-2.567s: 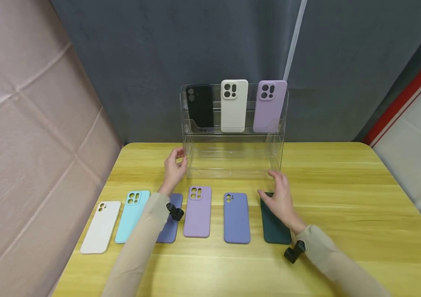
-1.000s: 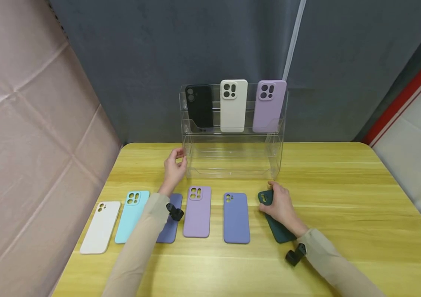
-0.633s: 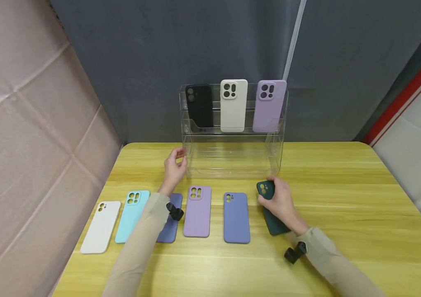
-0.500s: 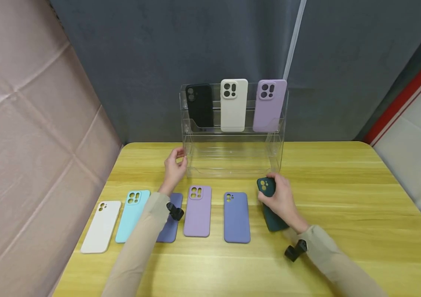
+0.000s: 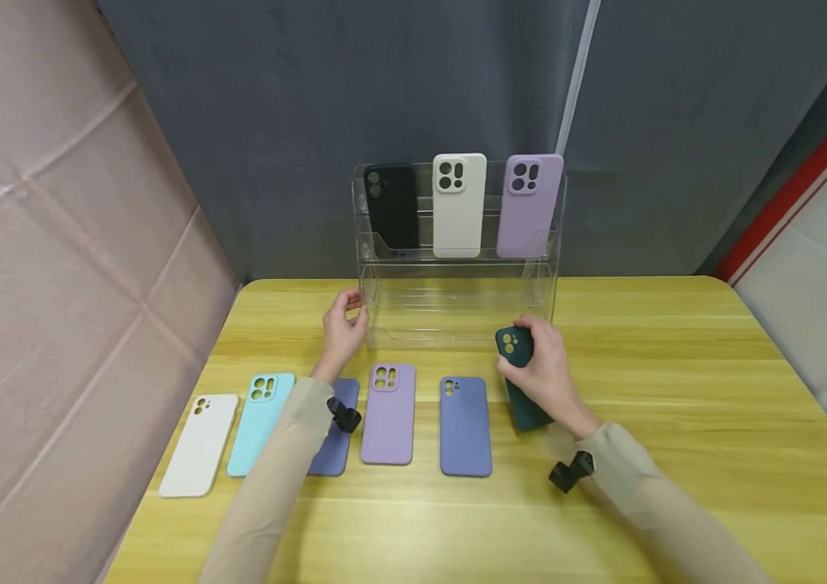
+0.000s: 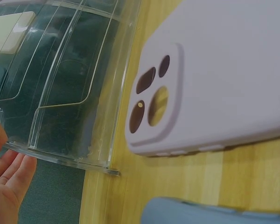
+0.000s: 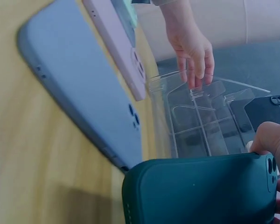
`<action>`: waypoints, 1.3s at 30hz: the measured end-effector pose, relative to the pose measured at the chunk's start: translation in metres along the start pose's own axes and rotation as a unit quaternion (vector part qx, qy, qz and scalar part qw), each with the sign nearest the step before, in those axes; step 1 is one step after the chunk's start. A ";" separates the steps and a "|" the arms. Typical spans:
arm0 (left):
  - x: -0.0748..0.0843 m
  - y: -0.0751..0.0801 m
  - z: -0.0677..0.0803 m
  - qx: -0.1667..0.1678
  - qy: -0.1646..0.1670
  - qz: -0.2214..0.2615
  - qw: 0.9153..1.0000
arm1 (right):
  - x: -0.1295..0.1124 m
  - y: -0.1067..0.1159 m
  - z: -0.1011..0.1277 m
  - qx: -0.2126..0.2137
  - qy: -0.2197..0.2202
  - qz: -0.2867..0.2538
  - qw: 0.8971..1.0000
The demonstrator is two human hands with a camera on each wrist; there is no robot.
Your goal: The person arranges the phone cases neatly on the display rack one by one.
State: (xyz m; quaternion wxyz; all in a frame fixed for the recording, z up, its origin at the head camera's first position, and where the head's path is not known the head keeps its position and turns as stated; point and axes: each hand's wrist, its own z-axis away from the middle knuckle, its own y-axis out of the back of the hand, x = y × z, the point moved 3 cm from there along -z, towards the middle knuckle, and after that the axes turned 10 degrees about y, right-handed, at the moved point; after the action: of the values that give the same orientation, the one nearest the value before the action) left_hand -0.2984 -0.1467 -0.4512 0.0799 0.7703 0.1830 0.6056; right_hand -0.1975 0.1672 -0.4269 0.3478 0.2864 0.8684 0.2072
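My right hand point(image 5: 545, 373) grips a dark green phone case point(image 7: 200, 191) by its sides near the camera-hole end, thumb on one edge and fingers on the other. The case is tilted, top end up, in front of the right end of a clear tiered display stand point(image 5: 450, 337). At the stand's left side panel, my left hand point(image 5: 343, 328) holds the edge, with fingertips point(image 6: 23, 170) on the outside. Upright in an upper tier stand a black phone case point(image 5: 393, 211), a white one point(image 5: 460, 219) and a light purple one point(image 5: 528, 215).
On the wooden table point(image 5: 676, 389) lies a row of phone cases: white point(image 5: 198, 446), turquoise point(image 5: 256, 430), blue-violet point(image 5: 333, 450) partly under my left sleeve, light purple point(image 5: 387, 422) and blue-violet point(image 5: 465, 430). A grey curtain point(image 5: 297, 146) hangs behind the stand.
My right hand has come down on the dark green case, taken hold of it, and lifted and moved it toward the stand. The left hand stays at the stand's side.
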 end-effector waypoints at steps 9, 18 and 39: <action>0.000 0.000 0.000 0.002 -0.005 0.001 1.000 | -0.012 -0.002 -0.025 0.019 0.016 -0.009 1.000; 0.000 0.000 0.000 0.004 -0.003 -0.001 1.000 | -0.024 -0.012 -0.061 0.042 0.022 -0.026 0.999; 0.001 0.000 0.001 0.011 -0.020 0.005 1.000 | -0.061 -0.048 -0.131 0.084 0.080 -0.050 0.992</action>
State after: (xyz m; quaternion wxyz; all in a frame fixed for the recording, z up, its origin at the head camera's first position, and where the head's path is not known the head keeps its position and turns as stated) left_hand -0.2974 -0.1461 -0.4503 0.0721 0.7839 0.1842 0.5885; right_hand -0.2733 0.0713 -0.3361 0.2618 0.2537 0.9209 0.1380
